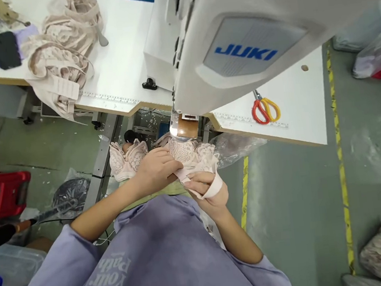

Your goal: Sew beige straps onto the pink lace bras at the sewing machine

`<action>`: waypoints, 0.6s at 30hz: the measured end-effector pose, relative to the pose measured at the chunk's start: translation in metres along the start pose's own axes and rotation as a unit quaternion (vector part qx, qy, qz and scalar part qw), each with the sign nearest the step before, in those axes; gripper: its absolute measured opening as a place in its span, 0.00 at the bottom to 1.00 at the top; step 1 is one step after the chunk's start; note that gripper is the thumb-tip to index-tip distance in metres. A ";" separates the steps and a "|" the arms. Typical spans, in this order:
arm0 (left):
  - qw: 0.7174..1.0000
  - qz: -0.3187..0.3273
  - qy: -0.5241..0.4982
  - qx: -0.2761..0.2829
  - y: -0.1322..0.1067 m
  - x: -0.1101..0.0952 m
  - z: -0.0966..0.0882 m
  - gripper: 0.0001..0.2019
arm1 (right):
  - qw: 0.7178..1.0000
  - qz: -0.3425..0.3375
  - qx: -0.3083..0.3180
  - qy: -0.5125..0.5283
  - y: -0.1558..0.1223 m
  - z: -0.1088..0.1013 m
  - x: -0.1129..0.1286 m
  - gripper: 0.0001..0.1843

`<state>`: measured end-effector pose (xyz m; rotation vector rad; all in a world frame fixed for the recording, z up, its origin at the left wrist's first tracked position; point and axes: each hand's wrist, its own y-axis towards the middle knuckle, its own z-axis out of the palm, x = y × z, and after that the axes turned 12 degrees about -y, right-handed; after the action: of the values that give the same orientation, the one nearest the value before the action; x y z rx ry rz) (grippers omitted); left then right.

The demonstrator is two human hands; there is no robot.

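A pale pink lace bra [183,152] lies across my lap, just below the sewing machine's lower end [184,126]. One more lace cup section [125,162] shows to the left of my hands. My left hand [157,167] is closed on the bra's edge, its thumb and fingers pinched together. My right hand [207,189] grips the same bra close by, and a pink strap [216,186] loops over its back. The two hands are nearly touching. Fabric under my fingers is partly hidden.
The white JUKI sewing machine head [250,35] overhangs the white table [120,45]. Red and yellow-handled scissors [265,109] lie on its right part. Piled pink bras [60,61] and a black phone [7,50] are at left. A red crate [2,194] stands on the floor.
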<state>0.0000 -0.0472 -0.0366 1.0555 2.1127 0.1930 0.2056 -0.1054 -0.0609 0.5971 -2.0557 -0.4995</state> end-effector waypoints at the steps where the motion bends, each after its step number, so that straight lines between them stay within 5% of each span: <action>1: 1.000 0.010 0.007 -0.015 -0.001 0.001 0.000 0.07 | 1.000 -0.019 -0.006 -0.016 -0.002 0.000 0.001 0.20; 7: 0.999 -0.004 0.017 -0.038 -0.003 -0.002 -0.010 0.14 | 0.997 -0.047 -0.010 -0.066 -0.008 0.000 0.004 0.23; 18: 0.997 0.032 0.031 -0.067 -0.005 -0.002 -0.009 0.08 | 0.996 -0.070 -0.010 -0.048 0.002 0.000 0.010 0.24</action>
<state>-0.0088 -0.0504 -0.0310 1.0504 2.0894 0.3985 0.1999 -0.1096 -0.0532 0.7214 -2.1060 -0.6418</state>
